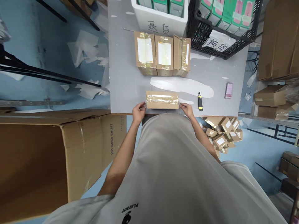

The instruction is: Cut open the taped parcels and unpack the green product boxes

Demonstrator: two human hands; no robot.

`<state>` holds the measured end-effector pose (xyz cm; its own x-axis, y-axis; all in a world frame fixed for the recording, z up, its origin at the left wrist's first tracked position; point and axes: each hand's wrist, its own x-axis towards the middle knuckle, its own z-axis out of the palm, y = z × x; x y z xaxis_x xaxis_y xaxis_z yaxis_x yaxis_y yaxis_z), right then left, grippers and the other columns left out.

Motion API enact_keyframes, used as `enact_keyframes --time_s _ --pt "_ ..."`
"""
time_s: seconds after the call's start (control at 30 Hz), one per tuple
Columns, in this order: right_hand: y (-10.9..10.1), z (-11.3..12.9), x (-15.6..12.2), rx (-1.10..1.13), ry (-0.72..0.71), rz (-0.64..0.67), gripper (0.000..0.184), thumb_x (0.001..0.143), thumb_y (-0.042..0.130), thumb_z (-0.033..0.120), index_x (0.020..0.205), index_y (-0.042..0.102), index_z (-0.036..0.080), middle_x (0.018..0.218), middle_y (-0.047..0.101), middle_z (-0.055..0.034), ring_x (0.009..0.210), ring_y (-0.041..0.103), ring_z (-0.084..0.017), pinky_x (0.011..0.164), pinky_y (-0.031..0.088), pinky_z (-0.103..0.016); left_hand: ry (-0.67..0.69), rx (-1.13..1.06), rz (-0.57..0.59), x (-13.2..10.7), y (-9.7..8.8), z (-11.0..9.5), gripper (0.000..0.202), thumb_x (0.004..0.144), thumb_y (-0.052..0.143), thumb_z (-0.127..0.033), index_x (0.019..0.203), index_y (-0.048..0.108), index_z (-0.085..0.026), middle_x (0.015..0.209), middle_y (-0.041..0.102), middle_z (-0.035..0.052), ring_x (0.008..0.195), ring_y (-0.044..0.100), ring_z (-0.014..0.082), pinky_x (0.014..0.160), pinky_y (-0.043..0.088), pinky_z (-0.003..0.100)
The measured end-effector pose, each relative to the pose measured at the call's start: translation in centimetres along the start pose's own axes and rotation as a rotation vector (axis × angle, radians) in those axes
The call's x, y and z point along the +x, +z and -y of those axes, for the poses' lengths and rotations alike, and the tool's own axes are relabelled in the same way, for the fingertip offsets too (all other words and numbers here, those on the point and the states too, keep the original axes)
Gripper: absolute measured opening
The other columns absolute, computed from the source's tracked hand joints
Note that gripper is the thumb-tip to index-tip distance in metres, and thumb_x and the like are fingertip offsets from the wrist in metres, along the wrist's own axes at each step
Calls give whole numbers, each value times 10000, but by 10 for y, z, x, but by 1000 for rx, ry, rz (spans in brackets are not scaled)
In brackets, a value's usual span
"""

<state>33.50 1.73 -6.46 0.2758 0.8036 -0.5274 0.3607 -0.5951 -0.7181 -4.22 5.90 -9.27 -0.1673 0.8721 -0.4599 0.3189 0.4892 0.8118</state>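
A small, long cardboard box lies near the front edge of the table, its top crossed by shiny clear tape over a white strip. My left hand is at its left end, with fingers bent in and fingertips against the lower left corner. At the opposite end, the fingers of my right hand reach to the right side of the box, thumb and fingertips close together. To the right of my right hand lies a black and yellow utility knife. Three taped cardboard boxes with white labels stand in a row behind.
A white bin and a black crate, both with green boxes, stand at the back of the grey table. A large open carton is at left. Small boxes pile on the floor at right.
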Motion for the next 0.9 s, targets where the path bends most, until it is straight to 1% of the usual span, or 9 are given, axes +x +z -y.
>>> enact_keyframes --time_s 0.1,0.17,0.33,0.4,0.5,0.6,0.67,0.77,0.9 --pt "7 -6 -3 15 40 68 526 826 936 423 1298 946 191 1148 925 -72 832 746 -226 1027 690 -451 -29 19 100 -7 9 2 518 767 767 -205 1273 869 -162 1398 882 165 1337 820 373 1240 652 540" --pt "11 -6 -3 24 44 119 559 785 958 400 1308 949 202 1079 907 -32 766 686 -192 959 687 -416 -34 25 131 -8 16 -1 530 734 779 -209 1255 867 -167 1371 887 151 1335 810 380 1226 660 536" --pt "9 3 -1 -14 -55 213 375 812 958 447 1104 971 212 1045 880 -26 833 709 -217 953 663 -396 12 39 140 -2 16 -9 445 707 829 -206 1147 883 -171 1408 861 182 1435 777 404 1307 605 546" --pt "4 9 0 -32 -119 209 291 845 952 491 975 955 231 1071 882 -55 967 766 -268 996 662 -408 36 2 168 2 9 -11 413 714 873 -235 1125 894 -195 1458 847 177 1515 743 396 1348 574 561" --pt "-8 19 1 -24 -207 191 369 934 908 610 931 936 242 1130 887 -101 1127 796 -318 1054 656 -431 59 -51 176 6 -2 -16 339 771 918 -328 1086 912 -204 1502 836 169 1533 735 399 1349 581 594" --pt "-16 30 7 -18 -243 139 512 999 841 735 985 942 233 1171 897 -113 1151 805 -331 1069 644 -439 102 -66 116 11 -7 -25 251 865 899 -398 1032 929 -212 1524 831 156 1500 756 408 1340 595 604" --pt "-17 35 13 -50 -250 105 565 1021 807 769 923 925 225 1105 898 -103 1111 808 -328 1049 638 -428 120 -46 69 15 -5 -30 205 908 880 -410 972 931 -222 1509 839 147 1476 768 414 1348 589 603" --pt "-13 36 23 -127 -219 73 562 1041 793 719 781 863 226 961 878 -82 1020 804 -314 1018 630 -415 96 5 55 20 2 -32 171 906 887 -392 895 921 -224 1449 861 152 1450 779 432 1345 589 603" --pt "-11 25 27 -133 -166 61 443 1062 770 584 822 881 228 1038 911 -92 1039 832 -320 1053 633 -427 62 29 94 17 7 -19 167 917 874 -378 912 924 -219 1497 847 163 1482 769 430 1355 584 593"
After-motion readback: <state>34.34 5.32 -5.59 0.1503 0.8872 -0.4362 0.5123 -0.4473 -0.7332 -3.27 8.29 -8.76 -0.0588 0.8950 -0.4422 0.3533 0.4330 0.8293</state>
